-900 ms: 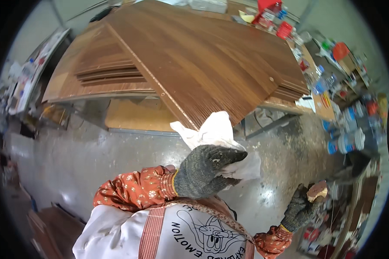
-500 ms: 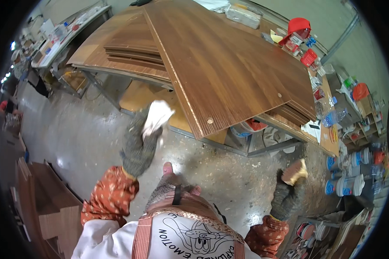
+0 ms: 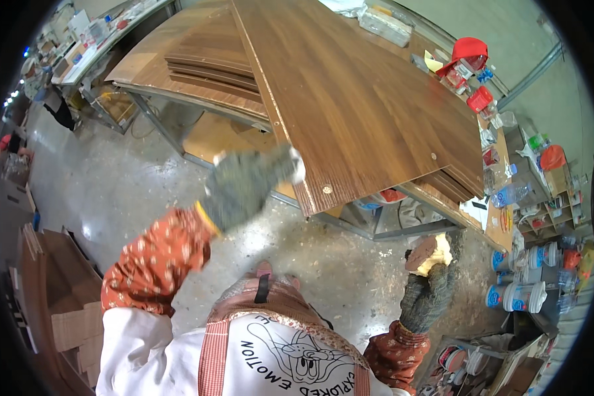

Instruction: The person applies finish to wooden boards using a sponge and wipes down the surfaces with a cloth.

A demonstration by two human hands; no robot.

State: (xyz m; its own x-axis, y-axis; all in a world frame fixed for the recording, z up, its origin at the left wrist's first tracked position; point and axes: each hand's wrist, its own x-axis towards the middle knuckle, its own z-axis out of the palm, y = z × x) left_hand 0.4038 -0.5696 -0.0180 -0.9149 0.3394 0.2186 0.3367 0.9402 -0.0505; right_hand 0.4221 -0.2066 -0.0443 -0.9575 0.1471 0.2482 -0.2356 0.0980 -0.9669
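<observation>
My left hand (image 3: 241, 191), in a dark grey knitted glove, is closed on a white cloth (image 3: 297, 165) that shows at its fingertips. The cloth lies against the near left edge of a large brown wood-grain board (image 3: 356, 99). Most of the cloth is hidden by the blurred glove. Out to the right, my right hand (image 3: 426, 297), gloved the same way, grips a yellow sponge block (image 3: 435, 257) with a brown face, held up off any surface. The board sits slantwise on the stack, its near corner jutting past the table.
More brown boards (image 3: 211, 66) are stacked beneath, on a metal-framed table (image 3: 155, 129). Bottles and a red cap (image 3: 470, 49) crowd the table's right side. White buckets (image 3: 525, 297) stand at the right, and panels (image 3: 66, 290) lean at the lower left.
My left hand has moved right with the white cloth and come to the board's edge. My right hand has shifted slightly left and up, still gripping the sponge block.
</observation>
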